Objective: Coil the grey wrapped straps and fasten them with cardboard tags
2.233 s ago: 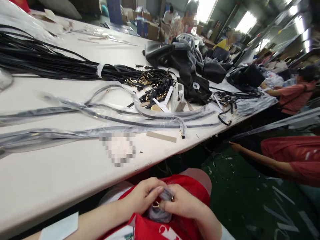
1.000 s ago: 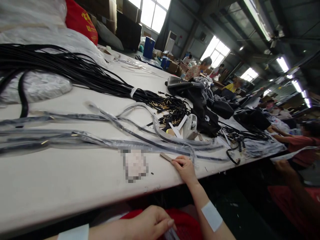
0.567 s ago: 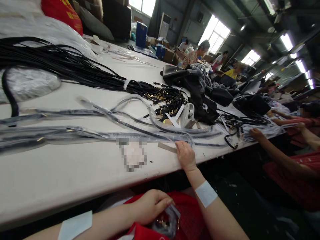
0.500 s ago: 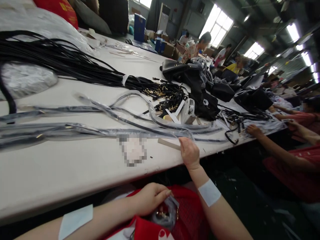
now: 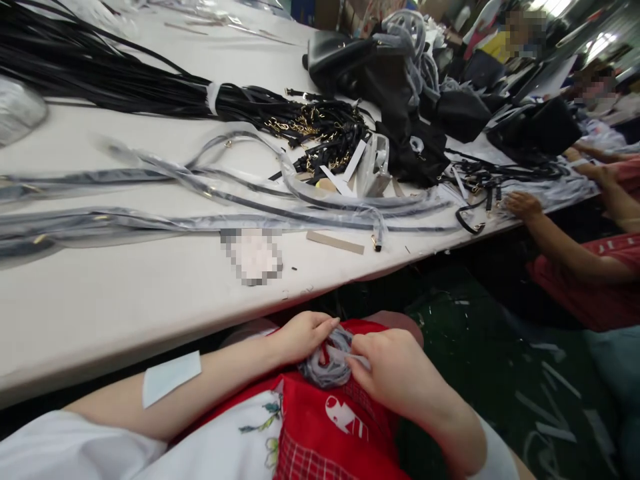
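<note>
Over my lap is a coiled strap in clear plastic wrap, rolled into a loop. My left hand grips the coil's upper left side, with the thumb on top. My right hand is closed at its right side, pinching an end of the plastic between thumb and fingers. Beyond my hands, several plastic-wrapped black straps lie lengthwise on the white table. One wrapped strap end with a gold clasp points toward the table's front edge. A flat beige strip lies beside it.
A bundle of black straps with gold clasps crosses the back left of the table. Black bags are piled at the back right. A co-worker's hand is among straps at the right. A blurred-out item lies near the front edge.
My right hand has come down from the table edge to my lap and now grips the coil's plastic. My left hand stays on the coil. The view has tilted downward.
</note>
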Tool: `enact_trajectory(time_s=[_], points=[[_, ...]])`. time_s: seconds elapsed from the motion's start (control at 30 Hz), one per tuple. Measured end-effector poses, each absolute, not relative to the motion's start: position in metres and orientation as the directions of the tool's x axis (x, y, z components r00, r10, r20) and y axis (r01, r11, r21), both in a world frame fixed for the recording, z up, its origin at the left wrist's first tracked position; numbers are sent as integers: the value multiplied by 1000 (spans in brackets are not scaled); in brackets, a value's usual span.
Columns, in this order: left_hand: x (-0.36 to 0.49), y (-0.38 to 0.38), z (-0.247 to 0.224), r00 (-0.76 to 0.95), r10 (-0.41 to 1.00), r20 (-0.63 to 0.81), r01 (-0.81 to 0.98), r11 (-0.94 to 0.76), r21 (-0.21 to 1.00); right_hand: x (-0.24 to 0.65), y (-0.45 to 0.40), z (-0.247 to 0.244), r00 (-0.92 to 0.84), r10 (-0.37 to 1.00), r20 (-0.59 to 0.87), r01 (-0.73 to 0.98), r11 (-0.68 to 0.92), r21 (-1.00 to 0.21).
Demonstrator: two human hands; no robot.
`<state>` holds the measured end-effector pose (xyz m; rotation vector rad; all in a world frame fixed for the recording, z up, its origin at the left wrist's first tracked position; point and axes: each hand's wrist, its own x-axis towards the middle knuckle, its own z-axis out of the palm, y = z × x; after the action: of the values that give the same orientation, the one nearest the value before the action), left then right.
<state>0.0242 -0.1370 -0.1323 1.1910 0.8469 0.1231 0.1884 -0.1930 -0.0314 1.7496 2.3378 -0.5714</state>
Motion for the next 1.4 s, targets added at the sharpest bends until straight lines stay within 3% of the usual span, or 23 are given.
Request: enact_trajectory(time_s=[0.2, 0.3, 0.43, 0.57, 0.67, 0.8, 1.03, 1.13, 1.27, 1.4], points=[[26, -140, -121, 709, 599, -373, 388, 111, 915, 163, -191, -57, -216, 906, -364, 975, 178, -134], [24, -138, -121, 685, 632, -362, 437, 41, 899, 172, -197, -52, -250, 901, -354, 963, 195, -185], [23, -137, -127, 678, 622, -392, 431, 95, 897, 193, -210, -34, -268, 912, -311, 948, 193, -252], [27, -139, -134, 685, 570, -454, 334, 308, 891, 200, -217, -25, -250, 936, -249, 957, 199, -212], [29, -142, -135, 665, 581, -470, 294, 374, 879, 197, -221, -25, -239, 945, -224, 964, 203, -170], [30, -145, -130, 645, 606, -465, 320, 339, 885, 189, -222, -22, -233, 948, -219, 970, 211, -118], [30, -148, -119, 715, 574, -399, 353, 197, 915, 164, -203, -36, -180, 903, -390, 984, 165, -73], [27, -148, -121, 710, 578, -403, 379, 169, 910, 168, -197, -45, -154, 925, -347, 983, 107, -150], [22, -145, -121, 717, 571, -401, 363, 186, 913, 193, -199, -41, -155, 946, -286, 908, 22, -419], [20, -143, -111, 795, 566, -217, 257, 9, 966, 207, -201, -49, -64, 978, -198, 723, -92, -684]])
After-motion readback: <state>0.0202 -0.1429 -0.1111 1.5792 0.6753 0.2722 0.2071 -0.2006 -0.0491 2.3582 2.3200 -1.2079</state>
